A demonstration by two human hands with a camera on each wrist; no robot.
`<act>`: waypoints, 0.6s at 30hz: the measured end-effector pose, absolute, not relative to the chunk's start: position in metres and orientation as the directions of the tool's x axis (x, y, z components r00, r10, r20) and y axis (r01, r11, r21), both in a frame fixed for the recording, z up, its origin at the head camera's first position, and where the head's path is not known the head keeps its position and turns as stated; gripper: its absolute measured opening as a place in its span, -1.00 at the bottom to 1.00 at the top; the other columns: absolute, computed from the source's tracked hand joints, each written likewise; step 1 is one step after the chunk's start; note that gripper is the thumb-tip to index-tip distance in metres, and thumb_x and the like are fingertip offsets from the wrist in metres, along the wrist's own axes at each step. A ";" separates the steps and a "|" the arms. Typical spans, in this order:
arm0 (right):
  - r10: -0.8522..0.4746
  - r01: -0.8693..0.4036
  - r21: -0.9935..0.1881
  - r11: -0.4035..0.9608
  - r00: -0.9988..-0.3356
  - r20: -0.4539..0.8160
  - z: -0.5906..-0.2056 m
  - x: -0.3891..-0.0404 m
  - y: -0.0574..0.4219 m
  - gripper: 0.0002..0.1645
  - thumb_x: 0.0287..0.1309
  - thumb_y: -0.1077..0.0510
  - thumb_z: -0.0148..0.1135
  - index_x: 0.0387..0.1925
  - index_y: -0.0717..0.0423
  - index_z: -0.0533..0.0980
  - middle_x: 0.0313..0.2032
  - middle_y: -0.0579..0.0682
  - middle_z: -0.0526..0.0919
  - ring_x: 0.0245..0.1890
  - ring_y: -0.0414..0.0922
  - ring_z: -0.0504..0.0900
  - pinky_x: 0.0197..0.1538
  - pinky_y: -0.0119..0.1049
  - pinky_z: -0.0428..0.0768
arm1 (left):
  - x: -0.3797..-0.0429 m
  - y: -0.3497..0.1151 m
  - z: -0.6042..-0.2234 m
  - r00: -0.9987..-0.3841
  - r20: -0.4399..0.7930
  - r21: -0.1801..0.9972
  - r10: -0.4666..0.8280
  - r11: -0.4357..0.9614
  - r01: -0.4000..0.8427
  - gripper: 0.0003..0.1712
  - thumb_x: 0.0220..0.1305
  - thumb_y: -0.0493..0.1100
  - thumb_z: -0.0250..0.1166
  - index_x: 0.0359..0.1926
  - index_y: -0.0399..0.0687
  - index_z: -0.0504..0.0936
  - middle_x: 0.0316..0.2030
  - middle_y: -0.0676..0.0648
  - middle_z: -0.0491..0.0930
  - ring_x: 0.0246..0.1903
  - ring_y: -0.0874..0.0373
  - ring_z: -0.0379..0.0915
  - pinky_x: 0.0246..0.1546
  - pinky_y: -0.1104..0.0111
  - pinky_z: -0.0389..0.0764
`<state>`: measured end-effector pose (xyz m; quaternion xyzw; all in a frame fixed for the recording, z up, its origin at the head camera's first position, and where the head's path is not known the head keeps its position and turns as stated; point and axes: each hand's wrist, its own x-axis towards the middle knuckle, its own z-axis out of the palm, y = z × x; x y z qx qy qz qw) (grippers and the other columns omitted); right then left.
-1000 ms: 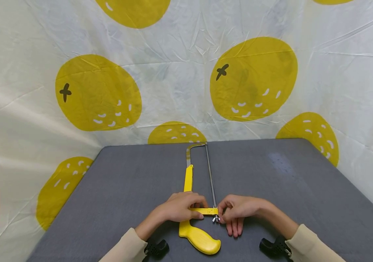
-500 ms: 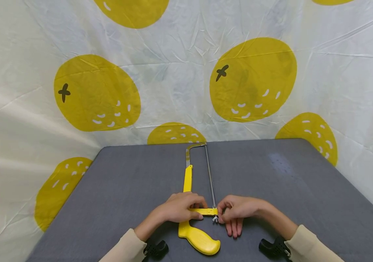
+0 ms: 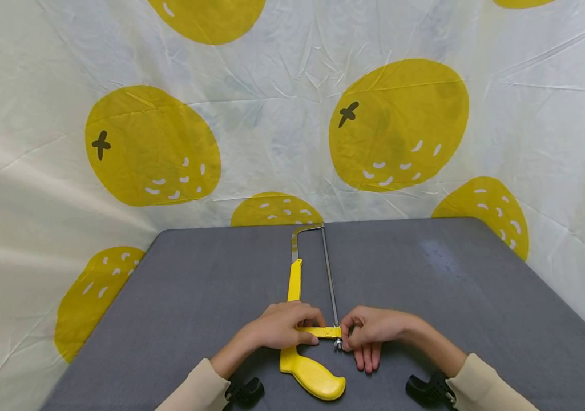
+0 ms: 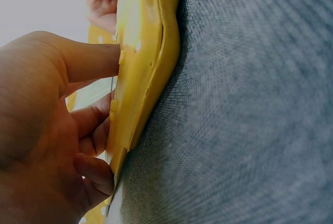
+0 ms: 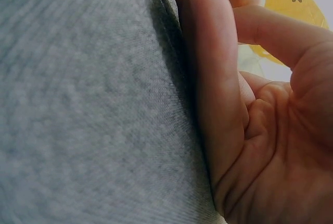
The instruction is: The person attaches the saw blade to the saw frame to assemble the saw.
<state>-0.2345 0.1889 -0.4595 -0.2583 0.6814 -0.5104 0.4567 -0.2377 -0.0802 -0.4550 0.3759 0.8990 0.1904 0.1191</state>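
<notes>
A hacksaw with a yellow frame (image 3: 296,279) lies flat on the grey tabletop, its curved yellow handle (image 3: 320,378) toward me and its blade (image 3: 330,274) along the right side. My left hand (image 3: 286,325) grips the frame just above the handle, thumb and fingers by the yellow crossbar (image 3: 328,331). In the left wrist view that thumb presses the yellow side of the saw (image 4: 140,62). A small metal wing nut (image 3: 338,345) sits at the blade's near end. My right hand (image 3: 374,328) pinches at it with thumb and index finger, the other fingers extended down on the tabletop.
The grey tabletop (image 3: 210,274) reaches back to a white curtain (image 3: 271,142) printed with large yellow fruit. A pale smudge (image 3: 438,257) marks the right part of the table. Black wrist devices (image 3: 246,391) sit below both sleeves.
The wing nut's wings have turned slightly since the first frame and look narrower now. Both hands and the hacksaw keep nearly the same place.
</notes>
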 end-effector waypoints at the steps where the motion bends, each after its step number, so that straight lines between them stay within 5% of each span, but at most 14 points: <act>1: -0.817 0.115 -0.931 0.346 -0.450 -0.359 -0.460 -0.234 0.189 -0.92 0.32 0.27 0.20 -0.22 0.23 0.56 -0.55 -0.01 0.73 -0.62 -0.27 0.72 -0.53 -0.36 0.66 | -0.238 -0.080 -0.455 -0.689 -0.072 0.432 0.721 0.645 0.630 -0.80 0.36 0.12 0.38 -0.02 0.52 0.66 -0.33 0.29 0.50 -0.35 0.40 0.37 -0.36 0.46 0.35; 18: -0.804 0.114 -0.929 0.352 -0.471 -0.363 -0.461 -0.231 0.186 -0.92 0.33 0.25 0.23 -0.23 0.23 0.55 -0.57 -0.01 0.73 -0.63 -0.26 0.72 -0.55 -0.37 0.65 | -0.236 -0.081 -0.457 -0.691 -0.069 0.426 0.719 0.648 0.631 -0.79 0.36 0.10 0.39 -0.01 0.50 0.67 -0.31 0.30 0.52 -0.34 0.41 0.38 -0.35 0.46 0.36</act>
